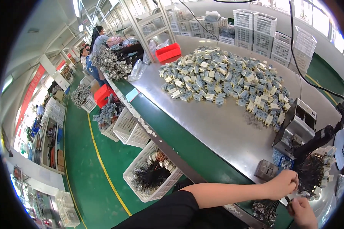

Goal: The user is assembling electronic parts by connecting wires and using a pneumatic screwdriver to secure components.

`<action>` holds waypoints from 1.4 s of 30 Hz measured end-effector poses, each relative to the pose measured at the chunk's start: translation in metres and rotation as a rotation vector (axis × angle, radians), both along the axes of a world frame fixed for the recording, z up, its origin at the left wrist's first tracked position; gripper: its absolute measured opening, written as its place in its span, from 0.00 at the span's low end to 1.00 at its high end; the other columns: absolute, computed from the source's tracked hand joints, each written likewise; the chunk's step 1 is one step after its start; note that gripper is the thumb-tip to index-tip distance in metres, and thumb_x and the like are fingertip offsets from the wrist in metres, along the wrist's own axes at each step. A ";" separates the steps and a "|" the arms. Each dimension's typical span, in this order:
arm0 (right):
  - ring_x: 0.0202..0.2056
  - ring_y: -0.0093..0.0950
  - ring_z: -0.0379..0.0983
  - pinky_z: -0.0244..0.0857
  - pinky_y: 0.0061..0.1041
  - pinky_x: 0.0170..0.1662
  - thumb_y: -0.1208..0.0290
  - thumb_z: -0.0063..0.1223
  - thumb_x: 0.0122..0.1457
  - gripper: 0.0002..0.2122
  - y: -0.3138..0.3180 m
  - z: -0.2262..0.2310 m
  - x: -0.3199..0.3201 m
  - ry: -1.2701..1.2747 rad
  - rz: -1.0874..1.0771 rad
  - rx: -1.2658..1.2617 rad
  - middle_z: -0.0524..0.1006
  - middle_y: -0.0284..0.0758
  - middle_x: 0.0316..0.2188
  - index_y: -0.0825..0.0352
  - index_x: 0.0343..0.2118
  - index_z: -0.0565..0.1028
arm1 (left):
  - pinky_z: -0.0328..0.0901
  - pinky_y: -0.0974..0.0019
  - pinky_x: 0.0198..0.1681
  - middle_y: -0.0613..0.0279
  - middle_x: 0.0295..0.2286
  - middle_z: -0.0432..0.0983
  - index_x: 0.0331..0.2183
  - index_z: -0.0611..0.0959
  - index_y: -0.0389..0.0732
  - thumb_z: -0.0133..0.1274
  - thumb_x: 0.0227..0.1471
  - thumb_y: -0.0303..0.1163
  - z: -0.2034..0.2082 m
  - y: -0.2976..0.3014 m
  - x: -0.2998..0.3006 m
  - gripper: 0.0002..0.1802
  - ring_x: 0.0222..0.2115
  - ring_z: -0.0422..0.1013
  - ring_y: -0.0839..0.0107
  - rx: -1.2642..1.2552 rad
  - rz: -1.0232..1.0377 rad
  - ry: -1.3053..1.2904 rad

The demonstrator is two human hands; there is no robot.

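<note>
Both my hands are close together at the lower right, over the near edge of the metal table (202, 122). My left hand (282, 186) is closed, its fingers bent around something dark and thin that is mostly hidden. Just below it, my right hand (302, 212) pinches a small piece I cannot make out. Beside the hands lies a bundle of black wires (309, 177) with pale connector ends. Dark leads with round metal ends (266, 210) hang below my left wrist. A small grey metal block (266, 170) sits behind my left hand.
A large heap of small grey-and-cream switch-like parts (221, 74) covers the table's middle. At right stand a metal box (297, 119), a black cylindrical tool (317, 142) on a cable, and a blue tray (285, 163). White crates (151, 173) stand beside the table. People work far left.
</note>
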State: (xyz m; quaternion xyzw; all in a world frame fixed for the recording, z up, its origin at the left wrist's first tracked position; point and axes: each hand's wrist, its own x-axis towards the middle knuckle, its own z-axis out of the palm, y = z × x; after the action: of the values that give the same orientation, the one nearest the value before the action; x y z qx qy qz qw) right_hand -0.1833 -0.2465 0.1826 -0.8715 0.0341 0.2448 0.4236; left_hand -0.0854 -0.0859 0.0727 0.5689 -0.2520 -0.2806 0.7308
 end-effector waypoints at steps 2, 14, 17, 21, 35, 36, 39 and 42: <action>0.27 0.25 0.61 0.54 0.32 0.32 0.65 0.47 0.73 0.19 -0.007 -0.004 0.007 0.370 -0.142 0.184 0.60 0.32 0.21 0.68 0.24 0.64 | 0.72 0.64 0.38 0.54 0.26 0.76 0.28 0.77 0.30 0.48 0.52 0.20 -0.013 -0.008 -0.005 0.04 0.32 0.75 0.68 0.009 0.105 -0.171; 0.34 0.37 0.63 0.58 0.40 0.36 0.68 0.56 0.61 0.11 0.003 -0.009 0.009 -0.621 0.395 -0.502 0.65 0.40 0.32 0.68 0.30 0.68 | 0.77 0.62 0.42 0.56 0.33 0.76 0.36 0.75 0.32 0.45 0.59 0.22 -0.018 -0.008 0.009 0.06 0.39 0.80 0.61 -0.309 -0.029 0.532; 0.26 0.22 0.56 0.51 0.29 0.31 0.65 0.48 0.73 0.18 0.007 -0.006 0.012 -0.028 0.110 0.025 0.57 0.29 0.22 0.66 0.25 0.63 | 0.75 0.64 0.39 0.53 0.30 0.77 0.31 0.77 0.30 0.48 0.54 0.22 -0.021 -0.004 0.006 0.05 0.37 0.80 0.64 -0.049 0.051 -0.081; 0.23 0.18 0.52 0.47 0.23 0.29 0.64 0.48 0.74 0.18 0.002 -0.021 0.005 0.289 -0.122 0.264 0.57 0.22 0.20 0.62 0.24 0.64 | 0.73 0.63 0.36 0.48 0.30 0.78 0.27 0.77 0.29 0.49 0.51 0.21 -0.013 0.006 0.008 0.04 0.35 0.80 0.67 -0.076 -0.043 -0.083; 0.27 0.27 0.64 0.59 0.28 0.31 0.68 0.55 0.70 0.11 0.002 -0.020 0.000 -0.136 0.147 -0.012 0.68 0.31 0.24 0.66 0.30 0.73 | 0.76 0.64 0.43 0.58 0.29 0.76 0.33 0.77 0.32 0.44 0.61 0.24 -0.019 -0.004 0.004 0.08 0.37 0.79 0.65 -0.188 0.031 0.385; 0.25 0.20 0.60 0.53 0.22 0.30 0.65 0.51 0.73 0.16 0.008 -0.010 0.003 0.358 -0.219 0.177 0.63 0.26 0.22 0.66 0.27 0.70 | 0.75 0.64 0.41 0.57 0.28 0.76 0.31 0.77 0.32 0.45 0.59 0.23 -0.020 -0.002 0.005 0.07 0.37 0.78 0.65 -0.061 0.025 0.021; 0.23 0.17 0.58 0.51 0.19 0.29 0.64 0.48 0.75 0.17 -0.007 -0.031 -0.003 0.330 -0.227 0.344 0.61 0.23 0.20 0.65 0.26 0.70 | 0.73 0.63 0.36 0.57 0.24 0.74 0.28 0.76 0.31 0.47 0.55 0.22 -0.019 -0.002 0.003 0.05 0.35 0.78 0.65 0.011 0.034 -0.236; 0.25 0.26 0.66 0.61 0.25 0.30 0.68 0.55 0.70 0.13 0.001 -0.026 0.005 -0.325 0.198 -0.173 0.69 0.33 0.25 0.66 0.28 0.71 | 0.75 0.63 0.38 0.56 0.26 0.75 0.29 0.75 0.31 0.46 0.57 0.22 -0.013 -0.004 0.002 0.06 0.35 0.79 0.65 -0.115 -0.005 0.140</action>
State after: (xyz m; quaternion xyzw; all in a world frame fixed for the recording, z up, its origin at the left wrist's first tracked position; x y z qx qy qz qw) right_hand -0.1787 -0.2455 0.1566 -0.9317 -0.0997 0.1378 0.3208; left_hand -0.0838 -0.0903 0.0596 0.5044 -0.2174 -0.3069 0.7773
